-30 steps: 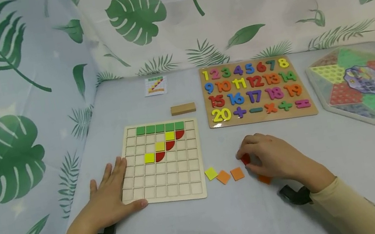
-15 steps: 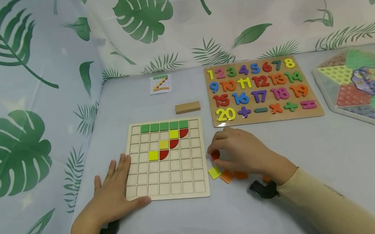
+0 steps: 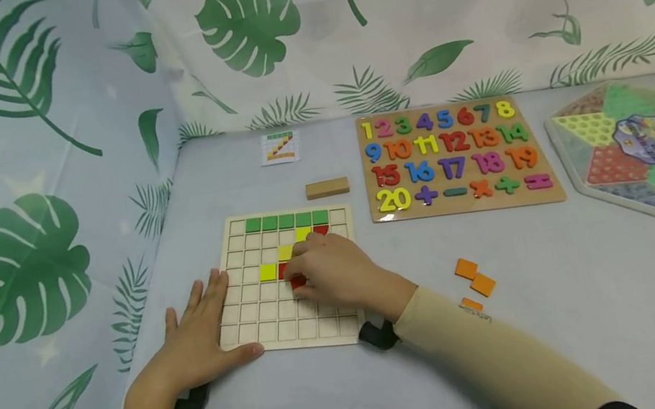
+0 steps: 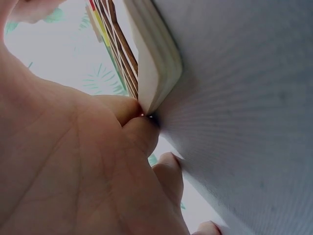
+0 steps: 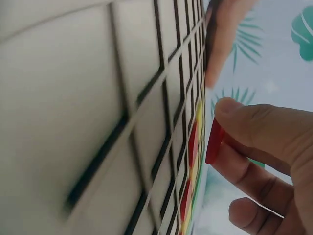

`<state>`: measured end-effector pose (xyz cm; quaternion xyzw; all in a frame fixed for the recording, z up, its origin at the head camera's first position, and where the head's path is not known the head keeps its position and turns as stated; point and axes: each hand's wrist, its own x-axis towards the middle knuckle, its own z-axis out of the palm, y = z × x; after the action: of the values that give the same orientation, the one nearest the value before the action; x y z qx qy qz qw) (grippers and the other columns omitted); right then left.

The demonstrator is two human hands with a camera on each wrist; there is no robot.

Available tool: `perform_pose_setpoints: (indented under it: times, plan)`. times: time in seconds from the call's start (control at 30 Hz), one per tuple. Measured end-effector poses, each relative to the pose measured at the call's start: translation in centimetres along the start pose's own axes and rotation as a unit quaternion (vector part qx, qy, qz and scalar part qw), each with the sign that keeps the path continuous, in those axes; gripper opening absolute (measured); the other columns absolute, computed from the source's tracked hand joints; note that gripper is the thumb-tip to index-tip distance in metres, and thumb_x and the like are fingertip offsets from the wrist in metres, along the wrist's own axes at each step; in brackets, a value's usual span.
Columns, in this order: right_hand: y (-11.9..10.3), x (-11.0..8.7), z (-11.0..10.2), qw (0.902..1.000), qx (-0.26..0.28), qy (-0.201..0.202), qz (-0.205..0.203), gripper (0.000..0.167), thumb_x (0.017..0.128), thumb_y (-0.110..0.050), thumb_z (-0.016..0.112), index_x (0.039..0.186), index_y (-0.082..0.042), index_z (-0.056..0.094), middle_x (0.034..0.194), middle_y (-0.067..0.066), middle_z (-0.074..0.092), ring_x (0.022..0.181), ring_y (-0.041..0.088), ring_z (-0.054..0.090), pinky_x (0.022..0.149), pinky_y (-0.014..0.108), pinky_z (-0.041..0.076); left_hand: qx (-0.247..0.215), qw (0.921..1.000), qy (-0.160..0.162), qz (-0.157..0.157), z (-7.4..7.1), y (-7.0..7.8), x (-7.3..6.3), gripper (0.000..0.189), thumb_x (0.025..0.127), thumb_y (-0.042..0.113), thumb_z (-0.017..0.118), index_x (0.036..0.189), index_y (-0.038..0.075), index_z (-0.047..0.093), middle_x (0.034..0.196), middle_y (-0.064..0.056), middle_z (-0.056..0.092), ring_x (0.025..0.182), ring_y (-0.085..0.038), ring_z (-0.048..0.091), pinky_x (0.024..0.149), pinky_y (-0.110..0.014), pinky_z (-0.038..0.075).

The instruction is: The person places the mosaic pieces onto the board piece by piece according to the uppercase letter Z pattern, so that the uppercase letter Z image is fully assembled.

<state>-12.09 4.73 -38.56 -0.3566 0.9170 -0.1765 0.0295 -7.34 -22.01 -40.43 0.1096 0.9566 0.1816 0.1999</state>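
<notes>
A wooden grid board (image 3: 249, 313) bears a row of green square tiles (image 3: 286, 221), a diagonal of yellow squares (image 3: 268, 272) and red tiles (image 3: 321, 229), partly covered by my right hand (image 3: 332, 269). That hand pinches a red tile (image 5: 215, 139) between thumb and fingers, over the middle of the grid. The right wrist view shows the tile tilted and apart from the board. My left hand (image 3: 196, 337) rests at the board's left side, fingers spread along the edge, thumb at the near edge. Its fingers touch the board's corner (image 4: 159, 73) in the left wrist view.
Loose orange tiles (image 3: 483, 284) lie right of the board, one partly behind the right sleeve. Behind are a wooden block (image 3: 328, 188), a pattern card (image 3: 279, 148), a number puzzle (image 3: 453, 168) and a hexagonal game box (image 3: 653, 147). Leaf-print cloth walls stand left and back.
My right hand has carried the red tile leftward from the table to above the grid. The loose yellow tile is now out of sight by the right arm. My left hand stays against the board.
</notes>
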Motion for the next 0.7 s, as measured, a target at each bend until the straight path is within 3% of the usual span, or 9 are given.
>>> perform_pose_setpoints:
  times: [0.33, 0.53, 0.7]
  plan:
    - [-2.5, 3.4, 1.6, 0.9981, -0.049, -0.038, 0.0, 0.017, 0.095, -0.031, 0.075, 0.111, -0.026, 0.08, 0.105, -0.007, 0.072, 0.096, 0.016, 0.063, 0.08, 0.032, 0.054, -0.003, 0.9999, 0.002, 0.012, -0.1, 0.1, 0.0, 0.133, 0.079, 0.076, 0.073, 0.168, 0.009, 0.002, 0.177, -0.016, 0.004, 0.161, -0.05, 0.003, 0.112, -0.087, 0.003]
    - [-2.7, 4.1, 2.3, 0.9963, -0.072, -0.044, 0.013, 0.012, 0.094, -0.031, 0.074, 0.105, -0.027, 0.078, 0.101, -0.008, 0.07, 0.095, 0.016, 0.063, 0.079, 0.033, 0.052, -0.005, 0.9999, 0.001, 0.012, -0.2, 0.0, -0.1, 0.133, 0.079, 0.076, 0.073, 0.168, 0.009, 0.002, 0.177, -0.016, 0.003, 0.161, -0.051, 0.003, 0.112, -0.087, 0.002]
    - [-2.9, 4.4, 2.4, 0.9958, -0.077, -0.046, 0.018, 0.017, 0.095, -0.035, 0.074, 0.11, -0.026, 0.076, 0.106, -0.007, 0.071, 0.098, 0.016, 0.064, 0.082, 0.033, 0.053, -0.005, 0.9999, 0.001, 0.01, -0.1, -0.2, -0.1, 0.132, 0.079, 0.075, 0.073, 0.168, 0.009, 0.002, 0.177, -0.016, 0.003, 0.161, -0.05, 0.003, 0.112, -0.087, 0.002]
